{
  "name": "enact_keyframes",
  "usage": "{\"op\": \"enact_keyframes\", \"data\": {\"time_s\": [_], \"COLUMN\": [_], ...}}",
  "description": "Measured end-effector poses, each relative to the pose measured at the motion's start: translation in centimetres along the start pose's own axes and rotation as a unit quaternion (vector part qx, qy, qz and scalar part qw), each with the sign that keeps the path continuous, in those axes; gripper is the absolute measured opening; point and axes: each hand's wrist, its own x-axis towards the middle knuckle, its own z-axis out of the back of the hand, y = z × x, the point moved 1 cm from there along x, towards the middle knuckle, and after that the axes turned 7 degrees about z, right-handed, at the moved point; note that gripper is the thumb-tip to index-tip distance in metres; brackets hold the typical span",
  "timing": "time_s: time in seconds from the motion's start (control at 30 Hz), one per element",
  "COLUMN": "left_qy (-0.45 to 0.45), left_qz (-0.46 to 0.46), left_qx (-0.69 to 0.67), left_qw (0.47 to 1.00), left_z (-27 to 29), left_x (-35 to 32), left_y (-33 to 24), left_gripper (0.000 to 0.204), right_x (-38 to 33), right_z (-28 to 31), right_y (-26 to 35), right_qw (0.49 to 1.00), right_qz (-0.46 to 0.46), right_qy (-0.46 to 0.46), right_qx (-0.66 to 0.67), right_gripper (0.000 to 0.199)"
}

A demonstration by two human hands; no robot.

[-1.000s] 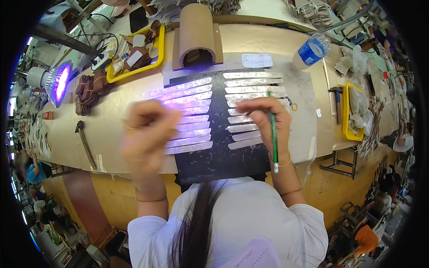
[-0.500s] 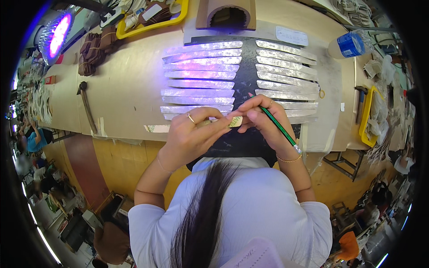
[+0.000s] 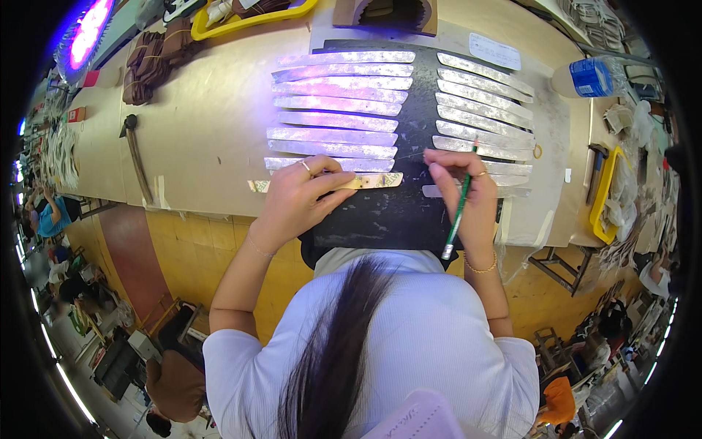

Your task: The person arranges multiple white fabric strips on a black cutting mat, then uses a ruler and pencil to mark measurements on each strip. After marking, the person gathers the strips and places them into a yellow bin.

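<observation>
1. Left hand (image 3: 313, 192) — gripping the yellow strip (image 3: 382, 181) across the black mat's (image 3: 365, 228) left side, presumably steadying it.
2. Right hand (image 3: 475, 183) — over the mat's right, holding a green pencil (image 3: 457, 219), apparently tucked out of the way.
3. Silver strips (image 3: 340, 104): rowed either side, likely for separation.

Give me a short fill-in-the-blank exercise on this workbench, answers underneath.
The bare left hand touches a flat printed strip coloured pale ____.
The bare right hand holds a slim ____ pencil.
Silvery flat strips form ____ columns.
The clear plastic bottle with a blue label is on the person's ____ side.
Missing words: yellow; green; two; right.
</observation>
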Motion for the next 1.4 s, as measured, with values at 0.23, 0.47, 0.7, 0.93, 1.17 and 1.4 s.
{"op": "enact_keyframes", "data": {"time_s": [0.23,0.47,0.7,0.93,1.17,1.4], "left_qy": [0.010,0.003,0.006,0.001,-0.004,-0.003], "left_qz": [0.001,-0.005,-0.006,-0.011,-0.019,-0.018], "left_qx": [0.010,0.012,0.022,0.028,0.022,0.043], "left_qw": [1.000,1.000,1.000,1.000,1.000,0.999], "left_z": [-0.4,-0.2,-0.2,-0.1,-0.3,-0.1], "left_x": [0.2,0.2,0.3,0.2,0.1,0.3], "left_y": [0.7,1.0,1.1,1.0,1.3,0.9], "left_gripper": [0.023,0.022,0.021,0.022,0.020,0.018], "right_x": [-0.1,-0.2,-0.2,-0.3,-0.4,-0.7], "right_z": [0.4,-0.3,-0.2,-0.4,-0.4,-0.8], "right_y": [0.2,0.5,1.2,0.5,0.2,0.6], "right_qw": [0.998,0.996,0.998,0.995,0.994,0.996], "right_qz": [0.034,0.060,0.020,0.067,0.074,0.046], "right_qy": [-0.042,-0.020,-0.004,-0.017,-0.014,-0.014], "right_qx": [-0.038,-0.056,-0.063,-0.071,-0.077,-0.074], "right_gripper": [0.010,0.010,0.009,0.010,0.011,0.010]}}
